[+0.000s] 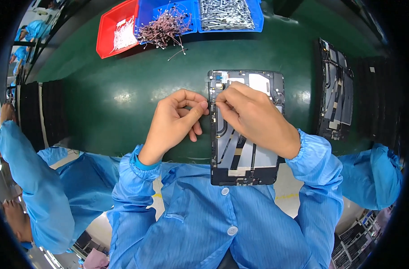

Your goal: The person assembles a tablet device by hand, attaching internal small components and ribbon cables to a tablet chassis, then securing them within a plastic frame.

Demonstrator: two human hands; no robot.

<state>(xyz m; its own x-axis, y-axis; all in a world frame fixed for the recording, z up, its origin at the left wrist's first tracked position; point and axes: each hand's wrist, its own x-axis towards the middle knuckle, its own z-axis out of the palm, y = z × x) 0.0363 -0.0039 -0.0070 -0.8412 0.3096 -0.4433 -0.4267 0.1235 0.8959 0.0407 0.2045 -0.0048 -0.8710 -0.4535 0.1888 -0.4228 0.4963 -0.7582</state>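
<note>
Lying beneath the right hand [262,120], the opened tablet [233,145] is jutting over the near edge of the green table [101,98], its upper left edge sitting by both grips. Over that edge, the right hand is pinching narrowly; just left of the tablet, the left hand [175,119] is pressing thumb and forefinger together. Whether either is holding anything, the view is not revealing. From the tablet's lower right, the right hand is reaching palm-down; the left is angling up, lower fingers curling.
</note>
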